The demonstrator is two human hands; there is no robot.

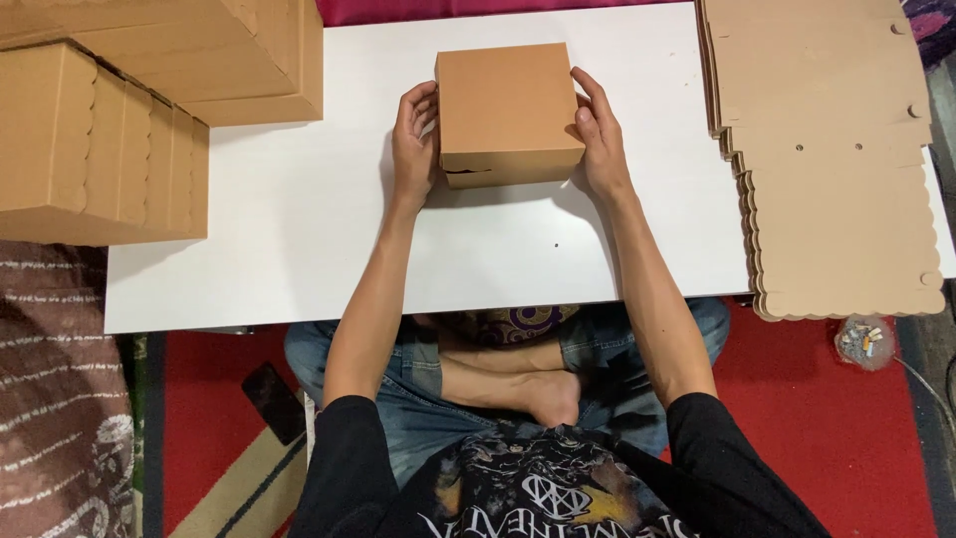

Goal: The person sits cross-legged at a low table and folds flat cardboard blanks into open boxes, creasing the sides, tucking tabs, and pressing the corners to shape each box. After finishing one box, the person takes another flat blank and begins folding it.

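Item 1, far left of my view: finished brown boxes [100,144] stacked on the corner of the white bench [299,249], a second stack [199,60] behind them. These look folded and closed, so I judge a good share of the work done.

Item 2: my left hand [413,139], fingers flat against the left wall of the cardboard box [508,110], pressing rather than clenched.

Item 3: the cardboard box itself, centre of the bench toward the far edge, lid down, a small gap showing at its near left corner. It sits between my two hands, touching both.

Item 4: my right hand [597,134], grip open-palmed on the right wall, thumb at the box's edge.

Item 5, right: a pile of flat, unfolded blanks [836,169], so I judge more remains.

Item 6: small ashtray [864,342] on the red rug [856,448].
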